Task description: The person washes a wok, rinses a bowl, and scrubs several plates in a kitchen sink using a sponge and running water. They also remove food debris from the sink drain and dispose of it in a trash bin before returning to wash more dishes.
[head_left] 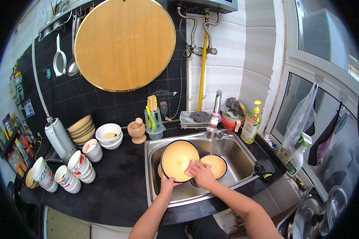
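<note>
My left hand (168, 185) grips the lower rim of a large yellow plate with a dark rim (175, 157), holding it tilted up over the steel sink (243, 153). My right hand (201, 174) presses a pinkish sponge (189, 167) against the plate's lower right face. A second yellow bowl (216, 164) lies in the sink just right of my right hand. Water runs thinly from the tap (215, 113) above it.
Stacks of bowls (108, 135) and small cups (80, 165) stand on the dark counter (119, 179) to the left, with a thermos jug (59, 137). A yellow soap bottle (251, 123) and a spray bottle (298, 155) stand at right. A dark cloth (264, 167) lies beside the sink. A pot lid (307, 219) shows at lower right.
</note>
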The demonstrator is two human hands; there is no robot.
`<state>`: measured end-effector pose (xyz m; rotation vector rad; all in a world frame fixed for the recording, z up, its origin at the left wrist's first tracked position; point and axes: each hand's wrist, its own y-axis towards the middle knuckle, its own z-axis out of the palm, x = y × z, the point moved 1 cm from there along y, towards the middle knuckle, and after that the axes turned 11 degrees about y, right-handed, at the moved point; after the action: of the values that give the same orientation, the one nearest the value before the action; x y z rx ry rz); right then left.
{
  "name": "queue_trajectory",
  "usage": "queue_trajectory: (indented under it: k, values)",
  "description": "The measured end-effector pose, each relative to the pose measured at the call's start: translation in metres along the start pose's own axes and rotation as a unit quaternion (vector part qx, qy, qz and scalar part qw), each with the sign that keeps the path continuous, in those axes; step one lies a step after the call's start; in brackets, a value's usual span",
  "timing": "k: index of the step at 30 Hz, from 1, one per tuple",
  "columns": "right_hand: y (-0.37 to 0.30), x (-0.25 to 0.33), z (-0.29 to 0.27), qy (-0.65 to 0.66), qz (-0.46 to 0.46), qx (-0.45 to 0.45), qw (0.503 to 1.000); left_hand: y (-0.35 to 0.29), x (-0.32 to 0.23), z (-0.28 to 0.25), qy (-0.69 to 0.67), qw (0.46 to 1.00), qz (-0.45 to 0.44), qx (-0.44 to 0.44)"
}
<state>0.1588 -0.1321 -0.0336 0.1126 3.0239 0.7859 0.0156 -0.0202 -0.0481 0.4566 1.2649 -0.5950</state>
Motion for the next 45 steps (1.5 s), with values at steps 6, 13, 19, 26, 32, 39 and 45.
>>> queue_trajectory:
  k: [6,13,19,26,32,39,45]
  values:
    - [0.006,0.047,0.009,0.248,0.009,0.019,0.969,0.007,0.011,-0.018,0.006,1.0,-0.004,-0.014]
    - [0.017,-0.029,-0.015,0.051,0.032,-0.085,0.995,-0.002,-0.002,-0.006,-0.021,0.996,-0.067,0.063]
    - [0.055,-0.046,-0.021,0.053,-0.062,-0.086,0.993,0.003,0.011,-0.008,-0.01,0.985,-0.113,0.132]
    - [0.086,0.024,-0.009,0.09,-0.148,-0.041,0.984,-0.006,0.003,-0.004,-0.053,0.978,-0.119,0.163]
    - [0.051,0.031,0.023,0.296,-0.076,0.057,0.95,0.009,0.019,-0.021,-0.061,0.989,-0.07,0.113]
    - [0.017,-0.018,0.018,0.096,-0.008,0.036,0.995,0.005,0.016,-0.007,0.009,0.99,-0.103,0.098]
    - [0.012,0.011,0.026,0.251,0.031,0.11,0.961,0.0,0.014,-0.004,0.091,0.981,-0.123,0.12]
